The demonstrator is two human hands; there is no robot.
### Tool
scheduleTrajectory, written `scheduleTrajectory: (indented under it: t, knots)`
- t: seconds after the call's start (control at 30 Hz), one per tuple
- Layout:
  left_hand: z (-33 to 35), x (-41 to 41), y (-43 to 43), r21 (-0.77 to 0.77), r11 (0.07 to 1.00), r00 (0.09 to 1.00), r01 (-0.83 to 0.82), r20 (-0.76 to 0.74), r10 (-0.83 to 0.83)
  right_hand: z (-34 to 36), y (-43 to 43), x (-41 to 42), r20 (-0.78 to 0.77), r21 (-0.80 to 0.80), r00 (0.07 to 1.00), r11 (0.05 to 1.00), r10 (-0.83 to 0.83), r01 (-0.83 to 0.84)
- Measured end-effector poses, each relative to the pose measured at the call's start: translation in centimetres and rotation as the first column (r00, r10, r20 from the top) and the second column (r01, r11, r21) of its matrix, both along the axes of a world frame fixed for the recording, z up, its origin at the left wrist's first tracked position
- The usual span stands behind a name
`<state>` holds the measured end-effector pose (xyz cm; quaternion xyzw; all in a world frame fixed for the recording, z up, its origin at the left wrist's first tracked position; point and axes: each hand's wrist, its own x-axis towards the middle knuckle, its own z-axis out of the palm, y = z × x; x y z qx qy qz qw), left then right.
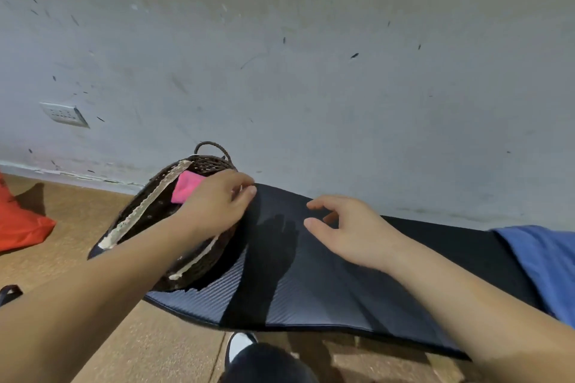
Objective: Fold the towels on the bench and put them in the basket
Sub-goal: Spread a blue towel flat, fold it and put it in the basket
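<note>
A dark wicker basket (140, 205) with a pale lace rim stands on the left end of the black padded bench (311, 286). Inside it lies a folded pink towel (185, 188), partly hidden by my left hand (217, 205), which reaches over the basket with relaxed fingers pointing right; no grip on the towel shows. My right hand (345, 230) hovers just above the bench's middle, fingers loosely curled and holding nothing. A blue towel (541, 261) lies on the bench at the far right.
The grey wall (311, 71) runs right behind the bench, with a socket (63, 113) low on the left. A red bag (18, 221) lies on the brown floor to the left. My shoe (239, 345) shows below the bench's front edge.
</note>
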<state>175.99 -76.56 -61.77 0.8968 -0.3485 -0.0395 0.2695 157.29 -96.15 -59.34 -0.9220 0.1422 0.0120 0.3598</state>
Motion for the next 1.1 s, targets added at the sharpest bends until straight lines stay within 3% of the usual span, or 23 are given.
scheduleTrajectory:
  t: [0.13,0.27,0.43,0.5,0.63,0.7,0.8,0.9,1.1]
  knots:
    - [1.6,-8.3,-5.7,-0.099,0.984,0.981,0.150,-0.110,-0.161,0.1,-4.0,-6.4,-0.003,0.038,0.991,0.990,-0.135,0.135]
    - [1.0,-16.1,-12.2,-0.060,0.949,0.931,0.310,-0.183,-0.316,-0.9,-9.7,-12.6,-0.038,0.070,0.965,0.962,-0.260,0.263]
    - [-1.0,-23.4,-20.5,-0.047,0.898,0.862,0.437,-0.264,-0.433,-3.3,-18.5,-19.4,-0.276,-0.054,0.876,0.916,-0.395,0.396]
    - [-2.1,-25.7,-23.3,-0.058,0.895,0.847,0.443,-0.299,-0.439,-5.1,-21.7,-22.1,-0.317,-0.163,0.806,0.866,-0.500,0.473]
    - [-5.0,-29.2,-26.4,-0.083,0.890,0.826,0.448,-0.343,-0.447,-8.7,-25.8,-26.7,-0.156,-0.254,0.660,0.676,-0.735,0.692]
    - [-6.5,-30.2,-26.9,-0.092,0.897,0.823,0.433,-0.365,-0.435,-9.9,-27.1,-27.7,-0.141,-0.243,0.640,0.653,-0.755,0.717]
    - [-8.6,-31.0,-27.2,-0.106,0.920,0.830,0.376,-0.402,-0.386,-11.0,-27.6,-27.7,-0.219,-0.196,0.658,0.693,-0.720,0.694]
    - [-9.9,-31.2,-27.6,-0.126,0.935,0.848,0.332,-0.395,-0.354,-12.1,-27.3,-27.0,-0.274,-0.267,0.668,0.722,-0.692,0.638]
    - [-9.5,-31.4,-28.7,-0.153,0.900,0.835,0.408,-0.336,-0.436,-11.8,-27.2,-26.0,-0.202,-0.262,0.689,0.716,-0.696,0.647]
